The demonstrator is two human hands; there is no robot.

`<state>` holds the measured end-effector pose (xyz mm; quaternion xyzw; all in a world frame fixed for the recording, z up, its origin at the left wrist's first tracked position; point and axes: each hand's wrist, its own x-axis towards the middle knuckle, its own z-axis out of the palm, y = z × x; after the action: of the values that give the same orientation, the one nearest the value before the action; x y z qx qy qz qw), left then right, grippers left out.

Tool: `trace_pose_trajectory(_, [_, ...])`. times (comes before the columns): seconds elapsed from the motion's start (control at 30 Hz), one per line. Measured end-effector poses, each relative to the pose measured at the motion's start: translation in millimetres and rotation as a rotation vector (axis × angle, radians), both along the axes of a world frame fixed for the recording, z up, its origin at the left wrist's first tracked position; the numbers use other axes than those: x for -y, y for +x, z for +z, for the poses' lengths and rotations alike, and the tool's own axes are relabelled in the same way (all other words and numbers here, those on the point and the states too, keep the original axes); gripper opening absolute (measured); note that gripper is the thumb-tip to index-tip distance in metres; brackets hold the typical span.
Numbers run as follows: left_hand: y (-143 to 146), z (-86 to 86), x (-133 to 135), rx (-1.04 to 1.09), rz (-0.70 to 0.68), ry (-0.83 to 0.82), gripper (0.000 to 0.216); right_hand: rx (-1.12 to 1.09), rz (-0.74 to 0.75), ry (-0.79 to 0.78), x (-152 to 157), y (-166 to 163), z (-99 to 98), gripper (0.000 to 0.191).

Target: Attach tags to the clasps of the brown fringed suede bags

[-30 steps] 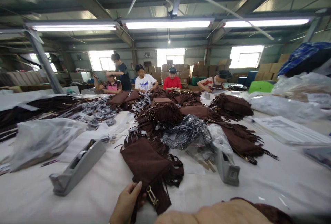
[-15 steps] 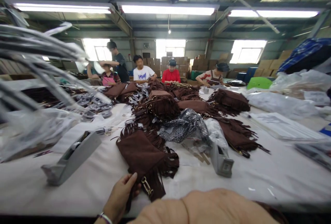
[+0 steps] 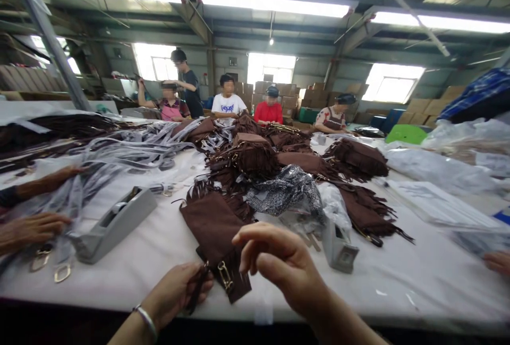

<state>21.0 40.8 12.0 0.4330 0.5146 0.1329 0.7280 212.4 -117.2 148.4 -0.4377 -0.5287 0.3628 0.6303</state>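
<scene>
Clearly, the brown bag [image 3: 211,217] lies beyond the left grip [image 3: 179,287] pinching a strap [image 3: 196,293], the right grip [image 3: 287,260] loosely spread.

Looks like a factory workshop, going by the long white worktable [image 3: 398,276] strewn with brown fringed bags [image 3: 211,220] and set with grey tape dispensers [image 3: 119,231]. Lit by long tube lights [image 3: 274,4] under bare roof beams [image 3: 195,22], backed by stacked cartons [image 3: 290,102], and manned by several people [image 3: 229,105] across the far side
</scene>
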Motion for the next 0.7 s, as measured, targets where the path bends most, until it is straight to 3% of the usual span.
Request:
trace_pose_trajectory(0.07, [-3.8, -2.1, 2.1, 0.120, -0.031, -0.101, 0.037, 0.085, -0.173, -0.137, -18.1, -3.6, -42.9, 0.025])
trace_pose_trajectory(0.17, [-5.4, -1.5, 6.4, 0.155, -0.016, -0.143, 0.035, 0.378, -0.272, -0.323, -27.3, -10.4, -105.4, 0.017])
trace_pose_trajectory(0.23, [-2.6, -1.1, 9.1, 0.159, 0.007, -0.138, 0.034, 0.594, -0.285, -0.413, -28.4, -16.3, -132.9, 0.017])
trace_pose_trajectory(0.3, [2.0, -3.0, 10.7, 0.167, 0.029, -0.125, 0.034, 0.765, -0.291, -0.499, -30.7, -22.7, -147.9, 0.019])
trace_pose_trajectory(0.4, [6.6, -9.4, 9.7, 0.163, 0.039, -0.060, 0.036, 0.896, -0.298, -0.565, -38.7, -29.3, -155.1, 0.026])
trace_pose_trajectory(0.5, [4.9, -12.1, 2.9, 0.118, 0.022, 0.054, 0.039, 0.827, -0.259, -0.566, -51.1, -27.7, -151.5, 0.015])
trace_pose_trajectory(0.6, [2.2, -2.0, -9.2, 0.113, 0.051, 0.154, 0.039, 0.479, -0.159, -0.624, -68.2, -19.8, -139.0, 0.007])
trace_pose_trajectory(0.7, [5.5, 21.2, -22.3, 0.164, 0.070, 0.216, 0.037, 0.025, -0.072, -0.635, -89.1, -13.9, -121.9, 0.014])
